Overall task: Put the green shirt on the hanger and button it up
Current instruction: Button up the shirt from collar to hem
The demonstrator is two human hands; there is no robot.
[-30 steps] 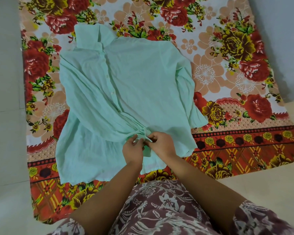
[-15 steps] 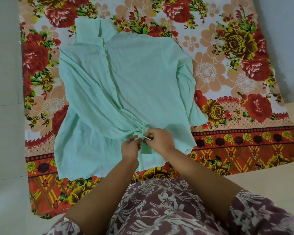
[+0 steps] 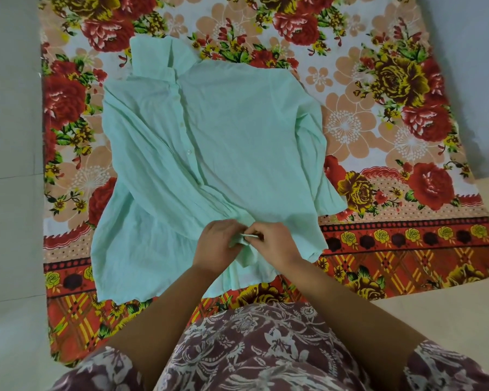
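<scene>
- Buttoning near the hem: left hand [image 3: 218,245] and right hand [image 3: 278,244] both pinch the front edge of the pale mint-green cotton shirt [image 3: 246,131], fingertips meeting at one spot.
- Where's the shirt?
- Flat, front up, on the red-and-cream floral bedsheet [image 3: 378,88] spread on the pale tiled floor [image 3: 9,193]. Its collar [image 3: 156,56] is at the far end, hem toward the person.
- Any hanger?
- None visible. Could be inside the shoulders; can't tell.
- Tips for this button?
- My read: one hand holds the buttonhole edge taut while the other tilts the button edge-first through the slot. Line up the two front edges first, or it closes skewed. Fabric looks thin and crinkly and it's bunched at the pinch, so smooth it once the button is through.
- Counts?
- One shirt, one sheet, two hands. Three small white buttons [image 3: 189,151] I can make out along the front edge above the hands. The one being worked is hidden under the fingers. More may sit below, covered.
</scene>
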